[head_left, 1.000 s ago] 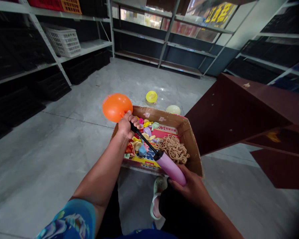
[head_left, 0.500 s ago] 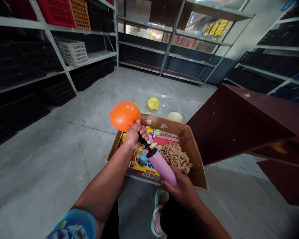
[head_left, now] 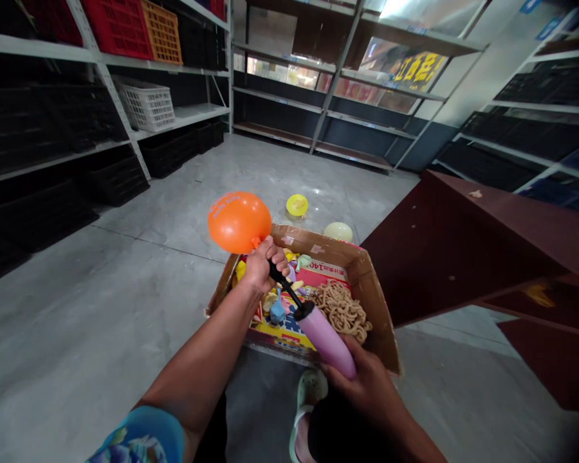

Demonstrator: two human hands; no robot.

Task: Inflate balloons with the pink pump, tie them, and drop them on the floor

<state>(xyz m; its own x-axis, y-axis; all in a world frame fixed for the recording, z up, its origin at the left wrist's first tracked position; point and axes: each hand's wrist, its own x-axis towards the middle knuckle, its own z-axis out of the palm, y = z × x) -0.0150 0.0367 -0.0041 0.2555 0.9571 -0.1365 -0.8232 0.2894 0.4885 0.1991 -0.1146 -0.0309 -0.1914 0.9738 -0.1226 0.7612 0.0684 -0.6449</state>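
Note:
My left hand (head_left: 264,265) is closed around the black end of a balloon pump, where the neck of an inflated orange balloon (head_left: 239,222) sits at my fingers. The pump's pink barrel (head_left: 327,341) is wrapped by my right hand (head_left: 361,370) at its lower end. A dark rod shows between the barrel and the black end. Beneath the pump stands an open cardboard box (head_left: 372,292). It holds several uninflated balloons (head_left: 277,311) in mixed colours and a heap of beige cord (head_left: 340,308).
On the floor beyond the box lie a yellow balloon (head_left: 296,205) and a pale balloon (head_left: 338,231). Dark red boards (head_left: 444,251) jut in from the right. Metal shelving with black crates (head_left: 118,177) and a white basket (head_left: 147,105) lines the left.
My right hand has drawn the pink barrel down and to the right, so more of the rod shows. The orange balloon looks slightly larger. My left hand keeps its grip.

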